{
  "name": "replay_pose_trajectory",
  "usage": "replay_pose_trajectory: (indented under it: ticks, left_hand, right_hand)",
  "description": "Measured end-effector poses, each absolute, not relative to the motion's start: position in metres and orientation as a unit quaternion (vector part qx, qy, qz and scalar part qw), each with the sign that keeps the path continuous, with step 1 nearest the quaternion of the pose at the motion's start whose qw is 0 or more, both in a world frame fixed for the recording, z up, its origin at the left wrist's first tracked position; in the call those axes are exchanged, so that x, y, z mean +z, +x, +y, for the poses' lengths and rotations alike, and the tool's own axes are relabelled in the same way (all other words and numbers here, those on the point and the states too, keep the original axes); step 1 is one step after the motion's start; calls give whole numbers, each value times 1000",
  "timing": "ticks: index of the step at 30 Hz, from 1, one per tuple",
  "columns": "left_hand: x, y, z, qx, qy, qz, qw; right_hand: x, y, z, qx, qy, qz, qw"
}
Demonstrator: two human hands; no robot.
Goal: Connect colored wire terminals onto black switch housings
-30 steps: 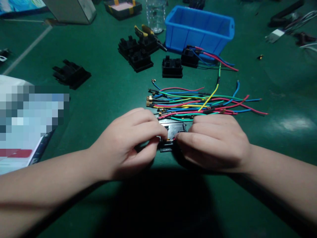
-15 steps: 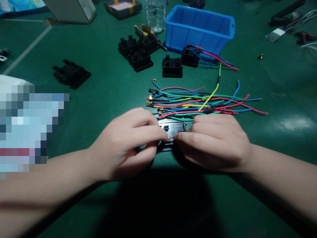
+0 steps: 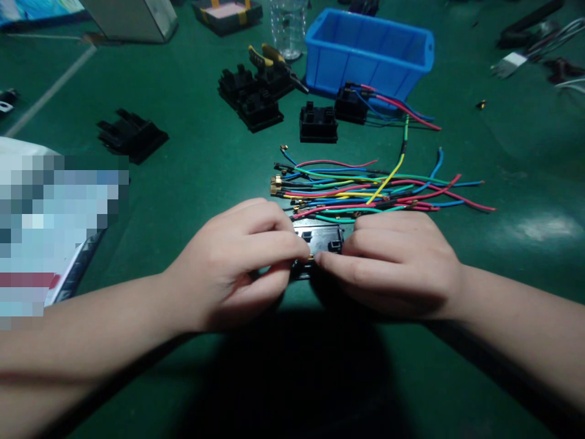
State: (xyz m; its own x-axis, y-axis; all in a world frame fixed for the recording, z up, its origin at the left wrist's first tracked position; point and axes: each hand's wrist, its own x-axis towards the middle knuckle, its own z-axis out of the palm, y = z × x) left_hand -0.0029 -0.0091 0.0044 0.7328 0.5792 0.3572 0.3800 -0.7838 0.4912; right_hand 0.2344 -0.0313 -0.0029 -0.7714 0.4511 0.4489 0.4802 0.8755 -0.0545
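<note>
The left hand (image 3: 247, 262) is curled narrow on a flat black plastic housing (image 3: 324, 235), holding its left end, its index fingertip beside a small brass-coloured piece (image 3: 311, 256). The right hand (image 3: 402, 262) comes in from the other side, fingers folded and index fingertip near that same piece; I can't tell whether it pinches anything. The housing sits between the two hands, toward the near edge of the green tabletop (image 3: 192, 79).

Just beyond it, red, blue, green and yellow insulated wires (image 3: 329, 194) lie in a loose row, many with metal ends pointing toward the tabletop's left edge. Farther off stands a lone black plastic socket (image 3: 319, 124), and to its right a black socket with wires attached (image 3: 350, 105), close against an open blue plastic bin (image 3: 361, 70). Left of these is a cluster of black sockets (image 3: 259, 110) with yellow-handled pliers (image 3: 260, 56) among them. A clear plastic bottle (image 3: 289, 27) stands toward the far edge. Another black plastic socket (image 3: 132, 135) lies apart toward the left edge.
</note>
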Motion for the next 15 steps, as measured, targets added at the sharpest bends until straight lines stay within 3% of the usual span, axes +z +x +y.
replay_pose_trajectory:
  ticks: [15]
  left_hand:
    - [1,-4,-5,235,918,239,211]
  right_hand:
    - [-4,234,-32,-17,-252,-937,243]
